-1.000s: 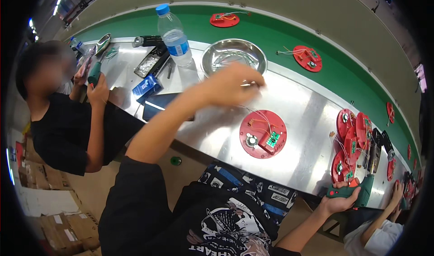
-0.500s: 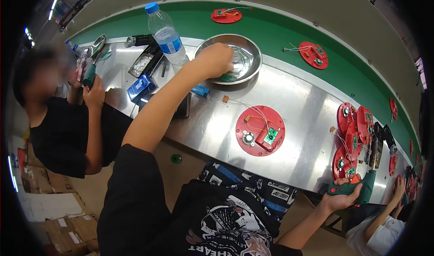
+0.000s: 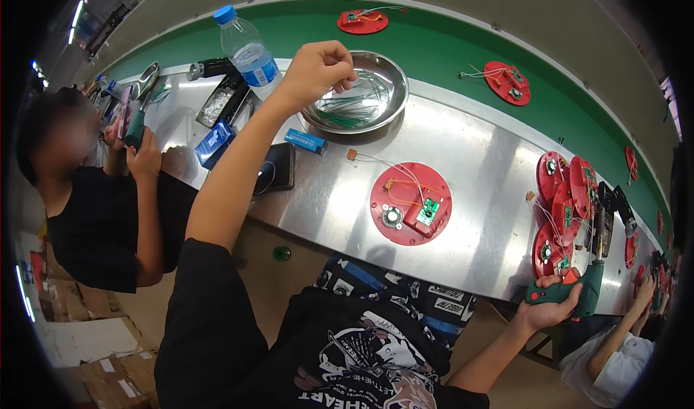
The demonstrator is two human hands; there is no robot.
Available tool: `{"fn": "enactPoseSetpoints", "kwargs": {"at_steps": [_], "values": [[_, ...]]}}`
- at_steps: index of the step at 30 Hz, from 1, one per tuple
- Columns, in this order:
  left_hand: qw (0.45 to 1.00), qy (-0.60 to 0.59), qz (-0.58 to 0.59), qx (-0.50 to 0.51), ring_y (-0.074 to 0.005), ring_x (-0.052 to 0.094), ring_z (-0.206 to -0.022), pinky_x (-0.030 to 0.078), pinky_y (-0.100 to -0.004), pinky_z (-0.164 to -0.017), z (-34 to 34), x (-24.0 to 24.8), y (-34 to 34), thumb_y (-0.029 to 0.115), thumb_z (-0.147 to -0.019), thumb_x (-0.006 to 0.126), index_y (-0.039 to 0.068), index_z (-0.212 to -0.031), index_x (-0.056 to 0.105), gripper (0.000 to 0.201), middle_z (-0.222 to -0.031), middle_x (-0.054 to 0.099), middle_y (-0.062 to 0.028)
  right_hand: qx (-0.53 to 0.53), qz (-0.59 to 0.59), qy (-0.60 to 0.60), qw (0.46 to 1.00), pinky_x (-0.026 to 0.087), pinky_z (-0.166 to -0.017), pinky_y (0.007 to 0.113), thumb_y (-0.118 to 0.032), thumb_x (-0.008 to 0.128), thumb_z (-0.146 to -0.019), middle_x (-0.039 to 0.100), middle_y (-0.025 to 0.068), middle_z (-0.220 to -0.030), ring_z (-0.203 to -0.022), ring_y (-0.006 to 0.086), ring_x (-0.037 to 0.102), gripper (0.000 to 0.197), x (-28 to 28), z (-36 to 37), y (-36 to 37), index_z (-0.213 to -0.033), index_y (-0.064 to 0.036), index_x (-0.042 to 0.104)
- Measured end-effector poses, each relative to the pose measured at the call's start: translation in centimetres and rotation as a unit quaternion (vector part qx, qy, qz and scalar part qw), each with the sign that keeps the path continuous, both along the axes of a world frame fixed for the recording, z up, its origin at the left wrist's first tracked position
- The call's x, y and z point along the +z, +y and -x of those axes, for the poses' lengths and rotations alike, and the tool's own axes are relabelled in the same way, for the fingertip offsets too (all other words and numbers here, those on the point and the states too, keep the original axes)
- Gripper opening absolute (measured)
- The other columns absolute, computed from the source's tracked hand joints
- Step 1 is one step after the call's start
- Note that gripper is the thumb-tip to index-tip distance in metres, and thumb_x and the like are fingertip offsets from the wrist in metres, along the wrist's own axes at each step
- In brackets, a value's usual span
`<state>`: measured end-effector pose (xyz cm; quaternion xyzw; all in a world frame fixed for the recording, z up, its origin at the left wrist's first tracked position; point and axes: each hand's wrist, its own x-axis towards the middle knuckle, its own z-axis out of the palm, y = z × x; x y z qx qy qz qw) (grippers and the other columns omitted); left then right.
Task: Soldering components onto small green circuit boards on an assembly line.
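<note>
My left hand [image 3: 316, 74] is raised over the left rim of a round metal bowl [image 3: 394, 109], its fingers pinched together; whatever may be between the fingertips is too small to make out. Thin green wire-like pieces [image 3: 354, 113] lie inside the bowl. On the right, my right hand [image 3: 549, 311] grips a green cordless screwdriver [image 3: 589, 293] with an orange-red trigger, at the bench's front edge. Between both hands lies a red round plate [image 3: 405, 225] with a green circuit board [image 3: 428, 211], a small round speaker [image 3: 392, 217] and wires leading to a brown connector [image 3: 352, 155].
A water bottle [image 3: 254, 63], blue boxes [image 3: 215, 143] and a dark case [image 3: 278, 169] stand left on the metal bench [image 3: 318, 214]. Several red plates [image 3: 567, 199] are piled at the right; others lie on the green strip [image 3: 441, 51]. Co-workers sit at both ends.
My left hand has lifted out of the bowl and moved left, fingers still pinched. The right hand keeps hold of the screwdriver, almost unmoved. The view has shifted slightly.
</note>
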<state>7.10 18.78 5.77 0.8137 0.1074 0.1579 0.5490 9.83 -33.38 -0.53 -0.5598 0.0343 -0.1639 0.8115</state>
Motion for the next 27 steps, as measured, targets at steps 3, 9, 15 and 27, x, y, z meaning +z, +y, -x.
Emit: {"fn": "enactPoseSetpoints", "kwargs": {"at_steps": [3,9,15,27], "values": [[0.999,-0.026,0.036,0.0,-0.0143,0.067,-0.074,0.056,-0.0264,-0.065,0.1,0.5,-0.1,0.001,-0.09,0.061,-0.006,-0.101,0.065,0.014,-0.087,0.071,-0.0116,-0.021,-0.006,0.003,1.0,0.039,-0.052,0.027,-0.038,0.038,-0.106,0.053,0.0056,-0.067,-0.054,0.014,0.048,0.044,0.3,0.0,0.5,-0.111,0.0015,0.056],[0.999,-0.026,0.04,0.005,-0.0148,0.068,-0.077,0.056,-0.0256,-0.065,0.6,0.4,-1.0,0.002,-0.095,0.063,-0.004,-0.121,0.066,0.027,-0.09,0.072,-0.011,-0.009,0.026,-0.005,1.0,0.039,-0.052,0.027,-0.039,0.038,-0.106,0.053,0.0051,-0.065,-0.053,0.0136,0.048,0.044,0.0,-0.1,0.2,-0.111,0.0012,0.056],[0.981,-0.029,-0.191,-0.01,-0.0177,0.072,-0.08,0.057,-0.0299,-0.075,0.8,-1.0,-1.2,0.004,-0.092,0.064,-0.003,-0.108,0.072,0.019,-0.092,0.076,-0.0131,-0.007,0.016,-0.003,1.0,0.039,-0.053,0.026,-0.039,0.038,-0.106,0.052,0.0051,-0.065,-0.053,0.0137,0.048,0.044,0.3,0.0,0.4,-0.111,0.0009,0.056],[0.95,0.023,-0.31,-0.01,-0.0348,0.07,-0.089,0.055,-0.0404,-0.082,0.4,-0.9,-2.2,0.007,-0.091,0.063,0.004,-0.106,0.074,0.019,-0.093,0.074,-0.0173,-0.001,0.019,0.006,1.0,0.039,-0.056,0.026,-0.045,0.041,-0.104,0.051,0.0032,-0.062,-0.057,0.0131,0.047,0.05,-0.2,0.1,-0.2,-0.116,0.0001,0.059]]}}
